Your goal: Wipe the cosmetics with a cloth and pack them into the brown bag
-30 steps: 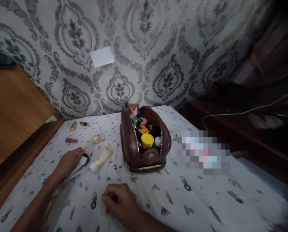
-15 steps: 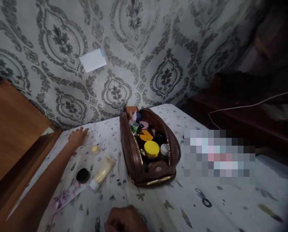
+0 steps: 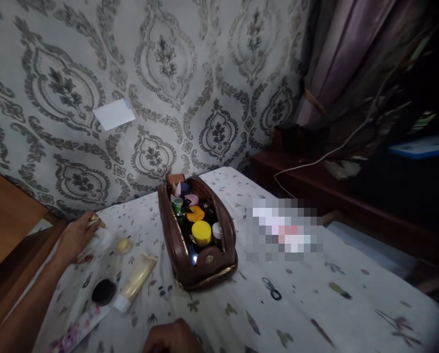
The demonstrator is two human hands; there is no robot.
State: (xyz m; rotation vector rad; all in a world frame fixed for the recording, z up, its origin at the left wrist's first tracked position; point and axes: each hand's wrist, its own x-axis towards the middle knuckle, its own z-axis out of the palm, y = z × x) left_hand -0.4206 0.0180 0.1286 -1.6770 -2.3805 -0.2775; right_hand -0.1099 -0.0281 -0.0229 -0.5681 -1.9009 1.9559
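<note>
My left hand (image 3: 80, 234) is at the far left of the patterned cloth, its fingers closed round a small gold-coloured item (image 3: 95, 220). Near the bottom edge my right hand (image 3: 173, 337) rests with curled fingers; what it holds, if anything, is hidden. An unzipped brown bag (image 3: 173, 255) stands between the hands and the wall, filled with several jars and bottles, among them a yellow-lidded jar (image 3: 201, 233). To its left lie a cream tube (image 3: 136, 283), a round black lid (image 3: 103, 292), a small pale-yellow jar (image 3: 124, 245) and a floral tube (image 3: 80, 329).
A pixelated patch (image 3: 281, 228) covers something right of the bag. Behind is a patterned wall with a white card (image 3: 114, 114). A wooden panel (image 3: 9, 215) stands at the left. A white cable (image 3: 315, 163) crosses a dark red ledge (image 3: 267, 159) at the right.
The view has turned to the right, shifting the bag and items leftward. My left hand now has a small gold-coloured item in its fingers. My right hand stays curled near the bottom edge.
</note>
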